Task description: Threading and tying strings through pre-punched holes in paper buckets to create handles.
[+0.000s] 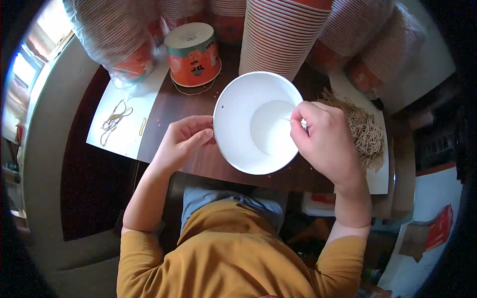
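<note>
Both hands work at the white paper bucket (248,124) in the middle of the frame: my left hand (181,141) curls around its left rim, while my right hand (325,141) pinches a thin rubber band (285,119) over its right rim. Right of it lies a heap of rubber bands (362,129) on white paper. Farther up stand an upturned orange bucket (194,54) and tall stacks of cups (278,35).

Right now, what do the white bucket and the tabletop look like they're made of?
White bucket: probably coated paperboard; thin rolled rim, smooth matte white inside, same shape as the ribbed stacked cups. Tabletop: dark brown wood or wood-look laminate; faint sheen, grain too unclear to tell which.
</note>
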A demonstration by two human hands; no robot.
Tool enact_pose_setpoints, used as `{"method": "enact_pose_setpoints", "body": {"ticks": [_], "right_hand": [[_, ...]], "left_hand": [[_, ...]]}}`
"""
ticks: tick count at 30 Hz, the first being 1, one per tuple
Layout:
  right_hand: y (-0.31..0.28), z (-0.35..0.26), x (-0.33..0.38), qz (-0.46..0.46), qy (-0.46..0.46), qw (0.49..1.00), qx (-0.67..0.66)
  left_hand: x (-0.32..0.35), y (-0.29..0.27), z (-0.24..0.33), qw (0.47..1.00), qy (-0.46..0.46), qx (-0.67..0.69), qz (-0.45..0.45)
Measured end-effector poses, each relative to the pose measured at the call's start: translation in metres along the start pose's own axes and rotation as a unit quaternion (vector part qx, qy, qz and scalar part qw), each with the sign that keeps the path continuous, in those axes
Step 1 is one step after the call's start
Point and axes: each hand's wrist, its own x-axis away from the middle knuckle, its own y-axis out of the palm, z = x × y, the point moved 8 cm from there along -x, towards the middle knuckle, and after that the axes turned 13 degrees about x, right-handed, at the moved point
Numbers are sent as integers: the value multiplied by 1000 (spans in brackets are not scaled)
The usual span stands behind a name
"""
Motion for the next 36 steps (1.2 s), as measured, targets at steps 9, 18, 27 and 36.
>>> {"method": "enact_pose_setpoints", "body": {"ticks": [9, 18, 27, 36], "right_hand": [[5, 12, 15, 1, 33, 997, -64], [-15, 1, 0, 147, -26, 989, 10], [62, -22, -20, -80, -29, 988, -130], [82, -22, -23, -153, 22, 973, -169]], "left_hand": [[-3, 3, 10, 984, 61, -146, 81], [20, 27, -4, 992, 67, -15, 108], [22, 35, -5, 990, 76, -39, 110], [27, 42, -4, 989, 96, -43, 101]]}}
